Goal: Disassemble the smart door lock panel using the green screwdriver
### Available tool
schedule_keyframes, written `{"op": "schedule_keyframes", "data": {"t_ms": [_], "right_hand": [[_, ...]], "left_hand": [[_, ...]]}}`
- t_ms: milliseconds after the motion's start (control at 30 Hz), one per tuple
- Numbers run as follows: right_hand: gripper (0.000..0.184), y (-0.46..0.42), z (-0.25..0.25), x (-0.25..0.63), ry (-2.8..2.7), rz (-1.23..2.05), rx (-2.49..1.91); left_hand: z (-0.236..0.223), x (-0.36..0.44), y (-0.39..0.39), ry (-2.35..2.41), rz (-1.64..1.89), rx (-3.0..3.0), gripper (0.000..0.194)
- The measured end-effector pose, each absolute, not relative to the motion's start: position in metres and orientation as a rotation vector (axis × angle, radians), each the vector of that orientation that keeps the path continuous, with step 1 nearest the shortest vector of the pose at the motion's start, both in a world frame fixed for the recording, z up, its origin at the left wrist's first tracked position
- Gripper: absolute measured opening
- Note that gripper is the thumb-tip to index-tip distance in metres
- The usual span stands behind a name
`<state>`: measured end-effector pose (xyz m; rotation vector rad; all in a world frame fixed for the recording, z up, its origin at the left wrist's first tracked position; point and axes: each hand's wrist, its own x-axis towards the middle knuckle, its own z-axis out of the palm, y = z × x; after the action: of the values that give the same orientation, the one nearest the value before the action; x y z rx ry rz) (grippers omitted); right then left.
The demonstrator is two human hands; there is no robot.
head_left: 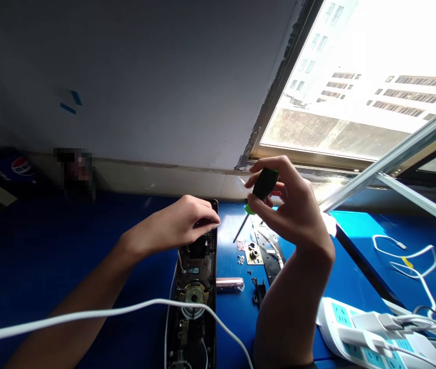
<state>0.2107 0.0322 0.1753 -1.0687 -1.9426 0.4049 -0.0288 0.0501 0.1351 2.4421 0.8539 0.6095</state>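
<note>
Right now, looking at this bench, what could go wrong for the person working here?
Probably two risks. The screwdriver in the right hand points its shaft down near the left hand, so a slip could jab that hand or scratch the opened door lock. The white cable lying over the forearm and lock could snag and drag the lock, perhaps scattering the small screws nearby.

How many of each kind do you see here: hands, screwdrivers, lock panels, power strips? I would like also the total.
Hands: 2 (left hand, right hand)
Screwdrivers: 1 (screwdriver)
Lock panels: 1 (open lock panel)
Power strips: 1 (power strip)
Total: 5
</note>
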Motion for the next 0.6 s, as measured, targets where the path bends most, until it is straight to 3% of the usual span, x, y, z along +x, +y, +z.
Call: {"op": "schedule_keyframes", "data": {"t_ms": [233,433,600], "right_hand": [[0.039,0.031,0.171,0.251,-2.087,0.786,-1.461],[0.036,0.039,0.160,0.277,-1.993,0.821,-1.494],[0.034,0.041,0.152,0.293,-1.965,0.819,-1.507]], "left_hand": [[0.144,0.029,0.067,0.865,0.199,2.570,0.018],[0.133,0.077,0.082,0.963,-0.178,2.647,0.020],[0.104,0.102,0.100,0.913,-0.275,2.703,0.022]]}}
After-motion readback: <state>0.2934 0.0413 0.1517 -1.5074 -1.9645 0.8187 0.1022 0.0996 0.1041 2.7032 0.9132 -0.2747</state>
